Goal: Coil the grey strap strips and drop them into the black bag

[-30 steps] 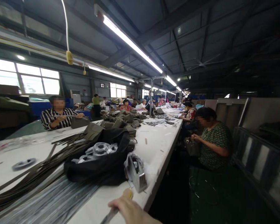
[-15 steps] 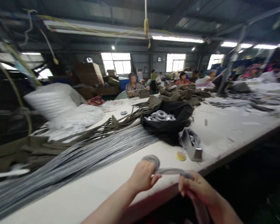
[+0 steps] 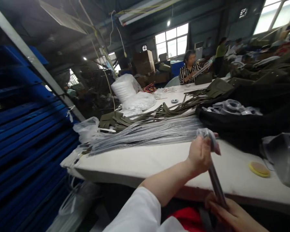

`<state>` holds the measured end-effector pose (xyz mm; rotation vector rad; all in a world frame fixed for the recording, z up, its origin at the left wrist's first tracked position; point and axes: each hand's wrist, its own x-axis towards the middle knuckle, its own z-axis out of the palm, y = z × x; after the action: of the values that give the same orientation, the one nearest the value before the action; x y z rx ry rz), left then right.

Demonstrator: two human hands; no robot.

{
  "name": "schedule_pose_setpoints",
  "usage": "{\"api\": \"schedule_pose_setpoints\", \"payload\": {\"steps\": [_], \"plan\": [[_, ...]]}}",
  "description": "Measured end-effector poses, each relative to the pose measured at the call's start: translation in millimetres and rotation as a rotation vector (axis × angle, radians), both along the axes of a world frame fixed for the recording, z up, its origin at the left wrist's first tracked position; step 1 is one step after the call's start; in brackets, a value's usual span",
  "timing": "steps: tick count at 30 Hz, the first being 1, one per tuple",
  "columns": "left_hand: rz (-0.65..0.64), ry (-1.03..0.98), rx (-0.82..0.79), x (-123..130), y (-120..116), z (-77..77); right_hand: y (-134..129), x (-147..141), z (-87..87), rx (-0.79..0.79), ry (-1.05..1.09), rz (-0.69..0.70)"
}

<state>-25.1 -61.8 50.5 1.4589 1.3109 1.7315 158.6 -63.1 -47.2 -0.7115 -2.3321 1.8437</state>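
Note:
My left hand (image 3: 198,154) is closed around a coiled end of a grey strip (image 3: 216,183), held just above the white tabletop (image 3: 145,158). Grey loops of it wrap over the fingers. From there the strip slants down to my right hand (image 3: 235,214), whose fingers pinch it in front of the table's edge. Behind the left hand lies a long bundle of grey strips (image 3: 145,132) in thin clear plastic. A black bag (image 3: 234,127) holding several pale grey rolls is beyond my hands, to the right.
A round yellow-rimmed disc (image 3: 259,169) and a clear plastic-wrapped box (image 3: 284,158) are at right. Olive strips (image 3: 166,112) and white foam packs (image 3: 125,88) lie farther back. Blue stacked racks (image 3: 26,135) stand left. A co-worker (image 3: 189,69) in stripes is across the table.
The view has swung left, bringing the blue racks in. My left hand has risen relative to my right, and the strip between them now runs steeply instead of nearly level.

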Motion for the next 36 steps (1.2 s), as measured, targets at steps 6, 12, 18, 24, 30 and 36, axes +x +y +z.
{"api": "schedule_pose_setpoints", "payload": {"steps": [6,12,18,24,30,36], "plan": [[-0.080,0.969,-0.138,-15.4,0.6,-44.4,61.1,51.1,29.7,-0.043,0.004,-0.266],[-0.436,0.124,-0.639,-12.4,-12.0,-26.4,97.1,42.2,42.3,0.297,-0.011,-0.350],[-0.505,-0.620,-0.764,-37.1,3.3,-15.3,95.8,43.4,11.2,0.170,0.065,-0.357],[-0.468,-0.835,-0.725,-50.1,9.2,4.8,88.4,43.9,6.8,-0.123,0.097,-0.270],[-0.412,-0.977,-0.488,-62.0,23.6,27.7,82.4,37.7,11.3,-0.172,0.151,-0.402],[-0.257,-0.797,-0.233,-54.2,44.1,49.0,64.0,23.3,29.8,-0.341,0.263,-0.162]]}}
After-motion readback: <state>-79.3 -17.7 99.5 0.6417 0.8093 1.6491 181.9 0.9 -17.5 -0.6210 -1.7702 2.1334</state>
